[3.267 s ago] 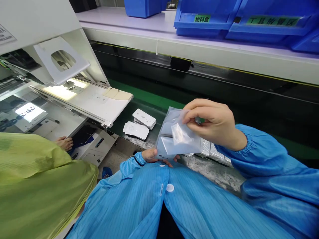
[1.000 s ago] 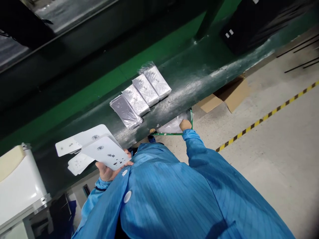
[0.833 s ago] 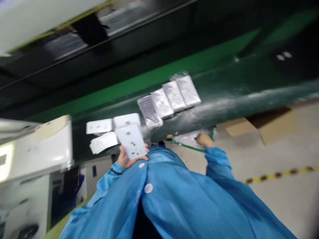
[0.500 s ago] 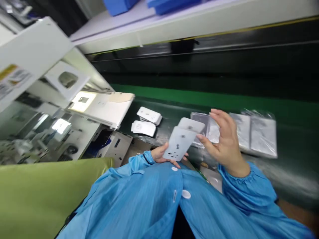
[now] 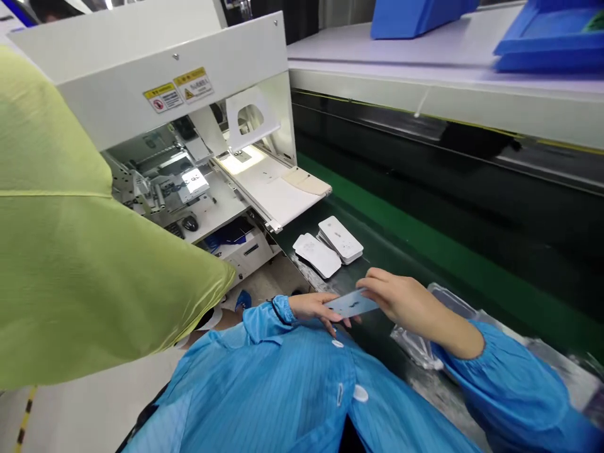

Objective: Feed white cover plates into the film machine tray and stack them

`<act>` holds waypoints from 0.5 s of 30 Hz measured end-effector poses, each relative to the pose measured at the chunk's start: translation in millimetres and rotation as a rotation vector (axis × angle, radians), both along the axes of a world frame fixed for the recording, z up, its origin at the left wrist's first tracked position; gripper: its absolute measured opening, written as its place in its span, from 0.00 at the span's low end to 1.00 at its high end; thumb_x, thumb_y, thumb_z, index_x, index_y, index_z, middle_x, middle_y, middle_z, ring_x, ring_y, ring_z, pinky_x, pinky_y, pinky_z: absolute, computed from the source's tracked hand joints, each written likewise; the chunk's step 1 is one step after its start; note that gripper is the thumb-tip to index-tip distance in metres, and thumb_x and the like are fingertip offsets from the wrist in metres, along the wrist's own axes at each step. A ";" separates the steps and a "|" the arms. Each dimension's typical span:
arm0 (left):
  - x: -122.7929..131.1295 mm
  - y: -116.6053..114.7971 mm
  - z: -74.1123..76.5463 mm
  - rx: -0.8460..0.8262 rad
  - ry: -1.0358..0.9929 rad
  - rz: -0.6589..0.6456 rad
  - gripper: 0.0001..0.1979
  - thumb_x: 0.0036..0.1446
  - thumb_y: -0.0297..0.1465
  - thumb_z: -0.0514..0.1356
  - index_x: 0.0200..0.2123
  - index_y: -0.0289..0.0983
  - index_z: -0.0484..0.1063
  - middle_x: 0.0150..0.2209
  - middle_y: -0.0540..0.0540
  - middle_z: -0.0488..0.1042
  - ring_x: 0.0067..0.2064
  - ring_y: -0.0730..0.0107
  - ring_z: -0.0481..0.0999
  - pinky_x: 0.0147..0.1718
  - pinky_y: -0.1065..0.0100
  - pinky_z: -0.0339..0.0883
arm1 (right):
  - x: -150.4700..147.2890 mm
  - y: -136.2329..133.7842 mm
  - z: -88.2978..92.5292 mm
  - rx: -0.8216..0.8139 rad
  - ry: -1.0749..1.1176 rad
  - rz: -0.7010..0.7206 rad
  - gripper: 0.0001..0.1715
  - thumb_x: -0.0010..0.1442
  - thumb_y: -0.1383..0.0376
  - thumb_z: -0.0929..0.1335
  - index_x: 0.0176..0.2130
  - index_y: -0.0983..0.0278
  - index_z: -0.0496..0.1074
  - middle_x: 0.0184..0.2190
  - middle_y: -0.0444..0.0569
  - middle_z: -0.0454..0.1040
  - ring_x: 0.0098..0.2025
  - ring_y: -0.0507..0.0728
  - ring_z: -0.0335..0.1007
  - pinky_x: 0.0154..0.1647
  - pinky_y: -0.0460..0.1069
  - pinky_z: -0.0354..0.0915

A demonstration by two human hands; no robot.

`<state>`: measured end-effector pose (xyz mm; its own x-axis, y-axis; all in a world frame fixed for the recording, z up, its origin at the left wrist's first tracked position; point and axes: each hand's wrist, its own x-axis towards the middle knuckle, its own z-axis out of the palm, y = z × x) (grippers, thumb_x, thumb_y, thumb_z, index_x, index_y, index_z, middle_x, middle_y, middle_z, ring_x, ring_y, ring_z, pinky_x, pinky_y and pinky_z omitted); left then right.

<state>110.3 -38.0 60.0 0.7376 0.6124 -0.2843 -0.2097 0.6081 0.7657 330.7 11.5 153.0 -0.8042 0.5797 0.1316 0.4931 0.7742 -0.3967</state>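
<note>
In front of my jacket, a thin white card (image 5: pixel 353 303) with rounded corners and small dark marks is held between both hands. My left hand (image 5: pixel 315 306) grips its left end, thumb on top and fingers underneath. My right hand (image 5: pixel 394 294) pinches the upper right end. Whether a second card lies beneath it cannot be made out. Just beyond my hands, two stacks of similar white cards lie side by side on the dark green belt: a nearer stack (image 5: pixel 317 255) and a farther stack (image 5: pixel 343 238).
Clear plastic-wrapped packs (image 5: pixel 415 347) lie right of my hands, partly behind my right forearm. A white machine (image 5: pixel 179 60) with a flat extended plate (image 5: pixel 295 195) stands ahead left. A person's yellow-green sleeve (image 5: pixel 141 251) fills the left. Blue bins (image 5: pixel 406 19) rest on the upper shelf.
My view has turned left toward the machine. My right hand, earlier raised with fingers apart, now pinches the card. Two offset cards showed earlier; now one tilted card is visible.
</note>
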 end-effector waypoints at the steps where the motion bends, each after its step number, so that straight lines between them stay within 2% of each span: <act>1: -8.0 1.0 5.1 0.008 -0.027 0.077 0.28 0.39 0.36 0.68 0.45 0.31 0.71 0.42 0.34 0.75 0.44 0.50 0.74 0.30 0.63 0.71 | -1.1 5.8 -1.2 -0.076 0.072 -0.055 0.17 0.63 0.63 0.57 0.37 0.63 0.73 0.31 0.49 0.73 0.28 0.52 0.68 0.26 0.46 0.63; 3: -19.8 3.0 12.2 0.035 -0.057 0.274 0.31 0.37 0.36 0.68 0.46 0.30 0.70 0.44 0.32 0.75 0.47 0.40 0.72 0.31 0.57 0.70 | -5.7 13.8 -12.6 -0.215 0.291 -0.257 0.17 0.61 0.57 0.61 0.36 0.62 0.74 0.32 0.49 0.74 0.31 0.54 0.70 0.29 0.47 0.65; 5: -20.7 5.9 14.0 0.095 -0.038 0.434 0.30 0.34 0.34 0.70 0.44 0.31 0.71 0.48 0.32 0.73 0.53 0.38 0.67 0.42 0.48 0.66 | -18.2 16.8 -35.3 -0.385 0.533 -0.528 0.20 0.56 0.51 0.65 0.36 0.63 0.74 0.33 0.50 0.76 0.32 0.55 0.71 0.29 0.47 0.66; 7: -10.2 12.1 10.2 0.188 -0.100 0.476 0.31 0.30 0.34 0.72 0.42 0.31 0.73 0.50 0.34 0.72 0.58 0.39 0.62 0.53 0.47 0.58 | -39.4 16.5 -63.1 -0.619 0.783 -0.730 0.27 0.48 0.46 0.68 0.36 0.66 0.74 0.29 0.50 0.76 0.29 0.56 0.71 0.27 0.48 0.67; 8: -2.6 16.8 6.8 0.204 -0.140 0.500 0.27 0.33 0.38 0.71 0.39 0.31 0.75 0.49 0.35 0.73 0.59 0.41 0.61 0.56 0.49 0.54 | -51.7 16.0 -75.9 -0.751 0.853 -0.754 0.29 0.46 0.45 0.69 0.37 0.66 0.73 0.30 0.51 0.77 0.32 0.58 0.73 0.30 0.49 0.69; 9: 5.1 22.3 3.2 0.208 -0.180 0.621 0.25 0.36 0.43 0.69 0.36 0.32 0.76 0.47 0.36 0.75 0.59 0.43 0.62 0.58 0.51 0.52 | -63.6 15.8 -86.8 -0.869 0.902 -0.760 0.31 0.43 0.45 0.71 0.38 0.66 0.73 0.32 0.52 0.77 0.35 0.59 0.74 0.33 0.50 0.70; 11: 17.0 33.7 -3.1 0.177 -0.273 0.868 0.24 0.37 0.43 0.68 0.37 0.34 0.77 0.45 0.37 0.76 0.58 0.45 0.65 0.58 0.54 0.53 | -81.7 18.1 -101.5 -1.022 0.943 -0.761 0.33 0.39 0.46 0.72 0.39 0.65 0.72 0.34 0.52 0.78 0.39 0.61 0.74 0.37 0.51 0.71; 13: 21.9 42.7 -6.5 0.104 -0.310 0.985 0.22 0.38 0.40 0.67 0.37 0.35 0.78 0.44 0.36 0.77 0.55 0.46 0.69 0.57 0.54 0.56 | -89.1 25.4 -108.5 -1.060 0.935 -0.776 0.32 0.35 0.48 0.74 0.37 0.64 0.71 0.36 0.52 0.78 0.41 0.62 0.75 0.38 0.51 0.72; 15: 20.6 49.4 -8.4 0.050 -0.323 1.044 0.22 0.40 0.40 0.66 0.38 0.34 0.78 0.43 0.33 0.77 0.51 0.44 0.72 0.55 0.52 0.58 | -87.5 36.5 -112.6 -1.020 0.911 -0.796 0.31 0.30 0.50 0.75 0.33 0.63 0.70 0.34 0.51 0.79 0.41 0.63 0.75 0.38 0.51 0.72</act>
<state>130.8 11.4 51.6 -0.1165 0.9849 -0.1279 -0.7990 -0.0165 0.6011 243.3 48.1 40.4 -0.1359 0.9404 -0.3118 -0.0583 -0.3218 -0.9450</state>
